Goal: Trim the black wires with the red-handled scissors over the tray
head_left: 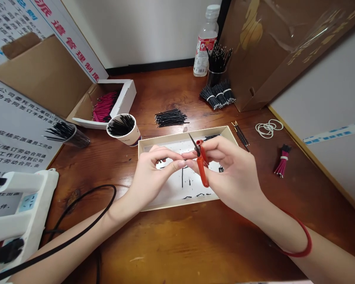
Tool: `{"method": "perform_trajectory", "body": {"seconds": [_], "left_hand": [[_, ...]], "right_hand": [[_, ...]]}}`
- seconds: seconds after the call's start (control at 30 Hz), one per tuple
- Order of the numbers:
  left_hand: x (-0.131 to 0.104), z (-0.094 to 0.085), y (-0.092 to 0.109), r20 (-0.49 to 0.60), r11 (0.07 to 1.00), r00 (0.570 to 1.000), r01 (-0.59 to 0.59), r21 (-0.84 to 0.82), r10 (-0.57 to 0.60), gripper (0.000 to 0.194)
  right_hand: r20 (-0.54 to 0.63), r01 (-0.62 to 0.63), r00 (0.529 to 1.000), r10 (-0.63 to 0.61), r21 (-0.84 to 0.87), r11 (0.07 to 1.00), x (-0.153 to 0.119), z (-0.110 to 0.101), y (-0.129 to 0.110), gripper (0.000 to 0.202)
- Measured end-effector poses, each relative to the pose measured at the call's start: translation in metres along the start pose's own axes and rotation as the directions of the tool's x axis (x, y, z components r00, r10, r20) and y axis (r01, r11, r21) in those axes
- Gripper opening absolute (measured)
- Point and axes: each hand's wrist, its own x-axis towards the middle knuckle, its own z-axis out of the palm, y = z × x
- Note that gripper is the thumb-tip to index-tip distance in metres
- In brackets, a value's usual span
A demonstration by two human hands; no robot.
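Above a shallow box lid (171,203), my left hand (152,173) pinches a thin black wire (162,160) between thumb and forefinger; most of it is hidden by the fingers. My right hand (236,173) is closed around small scissors (203,169) with red handles, their dark blades pointing up and away. Its thumb and fingertip meet the left fingertips at the wire. Loose black scraps (189,182) lie on the lid's white bottom.
Behind the lid is a pile of black wires (170,118). A paper cup (127,134), a plastic cup (77,136) and a carton (127,96) of wires stand left. Bundled wires (217,94), a bottle (205,43) and rubber bands (268,128) are right. A black cable (114,197) crosses my left forearm.
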Motion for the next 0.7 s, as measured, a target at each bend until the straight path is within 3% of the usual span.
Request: {"method": "perform_trajectory", "body": {"seconds": [0.27,0.37,0.5,0.7], "left_hand": [[0.0,0.002,0.003,-0.02,0.997,0.997,0.075,0.034,-0.075,0.003],[-0.001,0.002,0.005,-0.02,0.995,0.996,0.086,0.043,-0.085,0.003],[-0.001,0.002,0.006,0.006,0.995,0.995,0.098,0.023,-0.098,0.004],[0.0,0.003,0.005,0.003,0.992,0.993,0.122,-0.008,-0.122,0.007]], "right_hand": [[-0.118,0.021,0.993,-0.028,-0.068,0.997,0.003,-0.002,0.0,0.019],[-0.113,-0.169,0.978,0.176,0.067,0.983,-0.001,-0.005,-0.005,0.014],[0.03,-0.449,0.89,0.455,0.228,0.864,-0.009,-0.006,-0.005,0.023],[0.162,-0.583,0.809,0.565,0.333,0.741,-0.009,-0.009,0.0,0.023]]}}
